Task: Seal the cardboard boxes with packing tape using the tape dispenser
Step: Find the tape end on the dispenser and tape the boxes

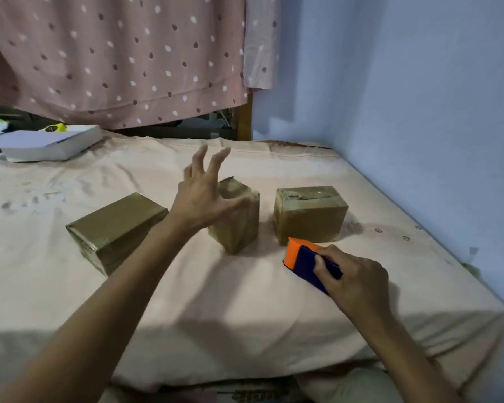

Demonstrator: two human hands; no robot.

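Three brown tape-covered cardboard boxes stand on a bed with a pale pink sheet (pixel 245 301). The left box (pixel 115 229) lies long and low. The middle box (pixel 239 225) stands upright on end. The right box (pixel 310 215) has torn tape on its top. My left hand (pixel 201 196) hovers with fingers spread just in front of the middle box, holding nothing. My right hand (pixel 352 279) grips a blue and orange tape dispenser (pixel 301 258) that rests low over the sheet, just in front of the right box.
A white flat box (pixel 50 145) with a yellow object behind it lies at the bed's far left. A pink dotted curtain (pixel 114 59) hangs behind the bed. A pale blue wall (pixel 419 112) runs along the bed's right edge.
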